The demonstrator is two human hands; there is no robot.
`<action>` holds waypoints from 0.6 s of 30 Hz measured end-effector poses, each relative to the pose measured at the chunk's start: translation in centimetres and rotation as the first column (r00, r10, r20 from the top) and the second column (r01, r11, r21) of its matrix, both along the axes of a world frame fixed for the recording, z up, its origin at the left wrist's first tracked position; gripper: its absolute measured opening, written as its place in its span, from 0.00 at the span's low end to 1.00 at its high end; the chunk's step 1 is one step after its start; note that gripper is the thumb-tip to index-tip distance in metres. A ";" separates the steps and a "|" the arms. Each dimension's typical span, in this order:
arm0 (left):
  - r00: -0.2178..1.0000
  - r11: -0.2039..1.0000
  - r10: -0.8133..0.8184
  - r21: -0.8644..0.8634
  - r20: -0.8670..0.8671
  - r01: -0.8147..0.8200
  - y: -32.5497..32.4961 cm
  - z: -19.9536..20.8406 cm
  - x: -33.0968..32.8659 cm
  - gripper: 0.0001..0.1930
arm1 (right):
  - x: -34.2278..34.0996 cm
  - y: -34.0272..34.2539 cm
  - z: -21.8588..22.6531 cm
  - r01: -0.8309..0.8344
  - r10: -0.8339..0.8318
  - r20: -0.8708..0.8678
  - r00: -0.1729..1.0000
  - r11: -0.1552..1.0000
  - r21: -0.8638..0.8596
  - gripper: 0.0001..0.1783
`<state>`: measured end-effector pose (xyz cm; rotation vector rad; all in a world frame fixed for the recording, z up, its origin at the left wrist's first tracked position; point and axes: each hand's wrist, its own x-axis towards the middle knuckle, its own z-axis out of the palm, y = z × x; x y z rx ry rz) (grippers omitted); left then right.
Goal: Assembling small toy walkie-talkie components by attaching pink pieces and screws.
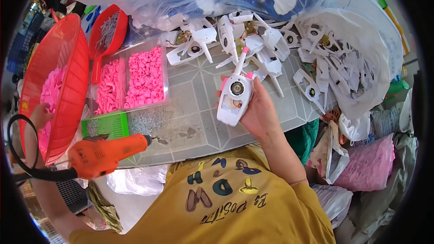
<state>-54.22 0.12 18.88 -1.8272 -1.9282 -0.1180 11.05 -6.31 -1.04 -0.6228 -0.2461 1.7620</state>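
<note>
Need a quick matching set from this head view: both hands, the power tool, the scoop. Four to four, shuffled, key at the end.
1. Left hand
2. Right hand
3. Power tool
4. Scoop

A. Red, holding thin grey pieces
B. Gripping a white casing
C. Orange body, black cord
D. At the pink parts in a red basket

Pairs: 1-D, 2-B, 3-C, 4-A

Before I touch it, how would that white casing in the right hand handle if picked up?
Probably light and stiff: the white casing looks like moulded plastic. Its slim pink-tipped antenna might snap if pushed, and the exposed wires inside could snag.
</note>
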 end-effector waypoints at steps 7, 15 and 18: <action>0.962 0.939 0.260 -0.254 0.082 -0.232 -3.4 -1.6 11.1 0.16 | 0.0 -0.3 -0.6 -0.011 0.011 -0.026 1.000 1.000 0.021 0.36; 0.806 0.701 0.589 -0.537 0.063 -0.470 4.6 0.2 9.7 0.16 | 0.2 -0.1 -0.2 -0.019 0.015 -0.111 0.994 0.999 -0.030 0.30; 0.729 0.578 0.684 -0.632 0.031 -0.516 4.8 -0.1 9.4 0.16 | 0.1 0.0 -0.7 0.015 -0.021 -0.118 0.993 0.999 -0.051 0.29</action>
